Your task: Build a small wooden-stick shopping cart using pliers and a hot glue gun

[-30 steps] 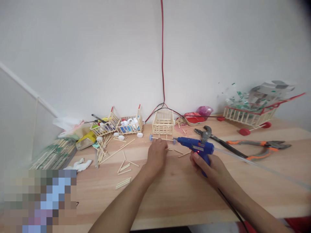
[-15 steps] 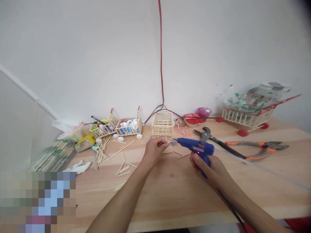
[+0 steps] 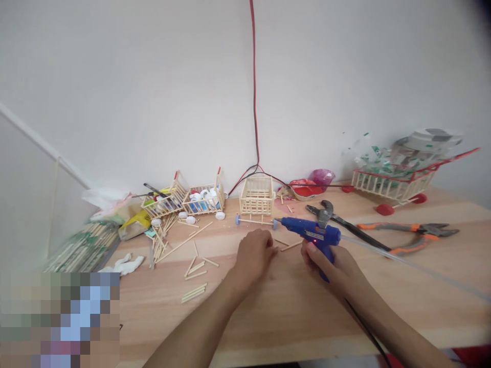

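Observation:
My right hand [image 3: 333, 266] grips a blue hot-glue gun [image 3: 311, 232] whose red light is on. Its nozzle points left, almost touching one end of a thin stick axle with small blue wheels [image 3: 255, 222], which lies on the wooden table [image 3: 291, 312]. My left hand [image 3: 255, 254] rests knuckles-up just in front of the axle and apart from it. Its fingers are curled down onto the table by short loose sticks [image 3: 286, 244], and anything under them is hidden. A small stick-built crate [image 3: 257, 194] stands behind the axle.
Two stick baskets with bottle caps [image 3: 187, 198] stand at back left, amid scattered sticks [image 3: 195, 266]. Black pliers [image 3: 337, 217] and orange-handled pliers [image 3: 414, 235] lie to the right. A stick cart with red wheels [image 3: 395, 185] is at far right. A red cable [image 3: 253, 87] hangs down the wall.
My left hand held the wheeled axle up at the glue gun's nozzle half a second ago. The axle now lies on the table and the hand has drawn back towards me.

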`<state>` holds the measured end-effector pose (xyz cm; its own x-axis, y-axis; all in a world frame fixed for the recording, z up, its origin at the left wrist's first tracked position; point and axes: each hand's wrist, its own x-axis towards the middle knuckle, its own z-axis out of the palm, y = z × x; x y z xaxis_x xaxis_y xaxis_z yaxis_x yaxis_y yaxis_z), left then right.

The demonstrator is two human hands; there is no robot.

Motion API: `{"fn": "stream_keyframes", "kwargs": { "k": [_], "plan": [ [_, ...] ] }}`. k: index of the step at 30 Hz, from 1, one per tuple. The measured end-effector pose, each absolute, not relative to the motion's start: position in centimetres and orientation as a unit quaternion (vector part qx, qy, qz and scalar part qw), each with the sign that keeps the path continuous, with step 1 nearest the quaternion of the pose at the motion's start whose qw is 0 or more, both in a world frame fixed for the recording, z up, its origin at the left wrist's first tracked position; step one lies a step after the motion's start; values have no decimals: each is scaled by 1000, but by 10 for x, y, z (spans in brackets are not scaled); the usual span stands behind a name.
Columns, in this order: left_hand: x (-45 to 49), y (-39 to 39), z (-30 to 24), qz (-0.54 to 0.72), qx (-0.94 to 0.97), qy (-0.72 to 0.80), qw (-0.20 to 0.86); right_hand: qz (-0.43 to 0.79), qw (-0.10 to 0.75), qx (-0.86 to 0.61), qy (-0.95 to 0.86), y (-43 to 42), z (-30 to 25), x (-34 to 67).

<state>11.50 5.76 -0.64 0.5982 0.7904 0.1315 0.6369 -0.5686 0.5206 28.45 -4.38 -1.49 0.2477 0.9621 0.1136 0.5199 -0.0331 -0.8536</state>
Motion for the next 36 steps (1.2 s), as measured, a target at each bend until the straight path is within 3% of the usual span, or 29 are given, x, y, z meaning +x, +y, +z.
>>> {"fn": "stream_keyframes", "kwargs": {
  "k": [11, 15, 17, 20, 23, 25, 36],
  "plan": [
    [109, 70, -11, 164, 904, 381, 99, 275, 425, -667, -547, -43, -19, 286],
    [110, 77, -11, 171, 900, 387, 104, 271, 421, -669, -550, -43, -17, 286],
    [110, 81, -6, 223, 871, 408, 159, 277, 421, -669, -546, -43, -17, 286],
    [108, 88, 2, 306, 792, 404, 340, 285, 425, -668, -540, -43, -18, 286],
    [108, 93, 2, 328, 690, 367, 530, 287, 431, -660, -544, -44, -20, 286],
    [110, 94, 1, 333, 639, 348, 600, 290, 436, -654, -546, -44, -21, 286],
    [113, 92, -1, 347, 634, 356, 592, 278, 426, -657, -556, -44, -18, 283]
  ]
}}
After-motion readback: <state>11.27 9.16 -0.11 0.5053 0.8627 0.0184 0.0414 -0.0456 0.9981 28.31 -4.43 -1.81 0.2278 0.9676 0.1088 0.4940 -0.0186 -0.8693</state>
